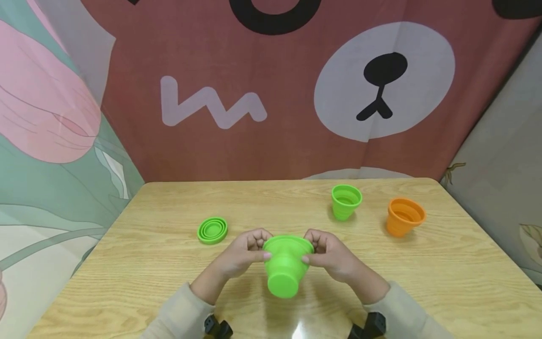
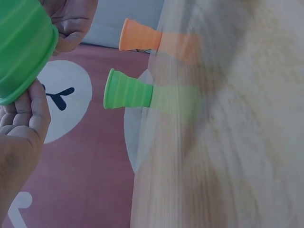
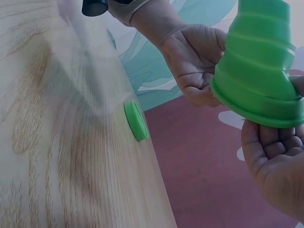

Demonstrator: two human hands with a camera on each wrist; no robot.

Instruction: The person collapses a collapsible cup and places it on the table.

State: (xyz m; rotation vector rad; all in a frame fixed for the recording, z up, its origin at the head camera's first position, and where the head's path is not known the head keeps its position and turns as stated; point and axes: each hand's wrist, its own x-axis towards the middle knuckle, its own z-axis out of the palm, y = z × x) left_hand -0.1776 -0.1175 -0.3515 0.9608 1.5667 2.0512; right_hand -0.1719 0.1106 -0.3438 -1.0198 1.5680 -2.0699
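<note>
A green collapsible cup is held off the table between both hands, extended, its base tilted toward me and its wide rim facing away. On the left side of the rim, my left hand pinches it between thumb and curled fingers. My right hand pinches the opposite side the same way. In the right wrist view, the held cup bends a little along its ringed wall. Left of the hands lies a flattened green collapsible cup. Beyond them to the right, another green cup stands extended.
An orange collapsible cup stands extended at the right of the wooden table. Behind the table's far edge hangs a reddish-brown cloth with a cartoon print. Patterned cloth hangs along the left side.
</note>
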